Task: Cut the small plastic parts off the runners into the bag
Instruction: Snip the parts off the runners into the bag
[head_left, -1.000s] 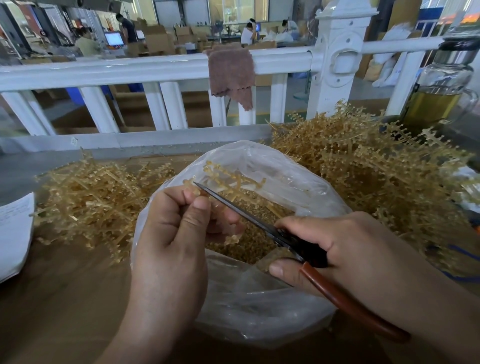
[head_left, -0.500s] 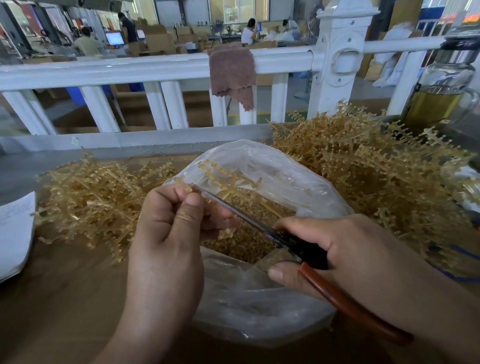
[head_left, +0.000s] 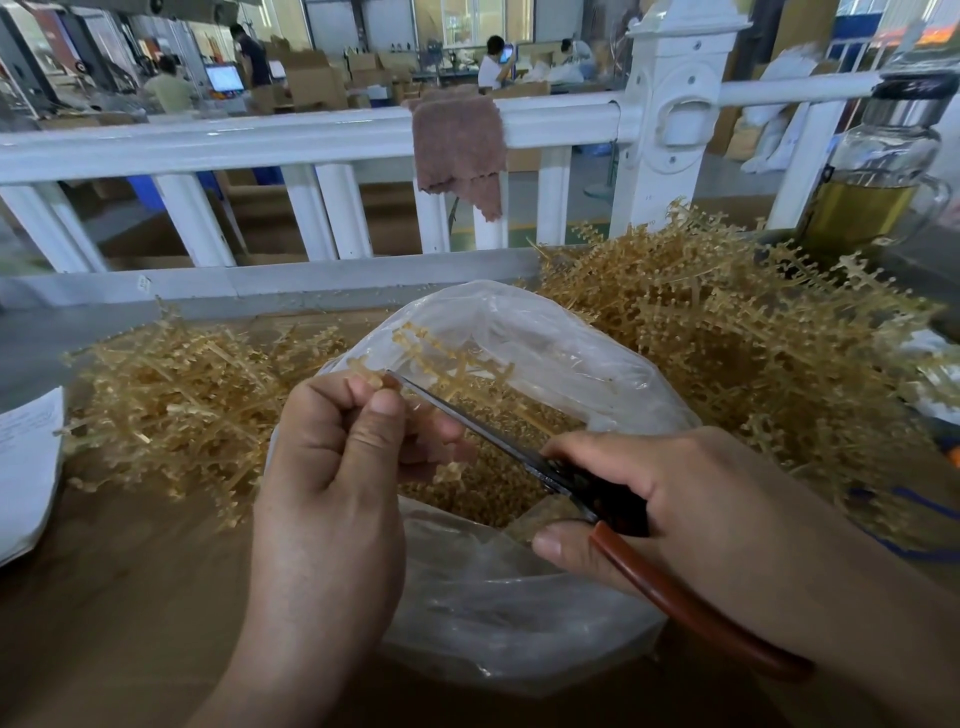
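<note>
Nearest, the right hand curls round the red-brown handles of the scissors. The blades look closed, with the tip by the left thumb. The left hand pinches a runner between thumb and fingers, over the open bag. The bag sits mid-desk with cut parts heaped inside.

To cut well, I judge:
- keep the runner above the bag's mouth so each part drops in;
- snip close to each part;
- keep fingertips off the blade tip;
- turn the runner to bring uncut branches to the blades.

Toward the far edge lie the left pile and the right pile of runners.
</note>
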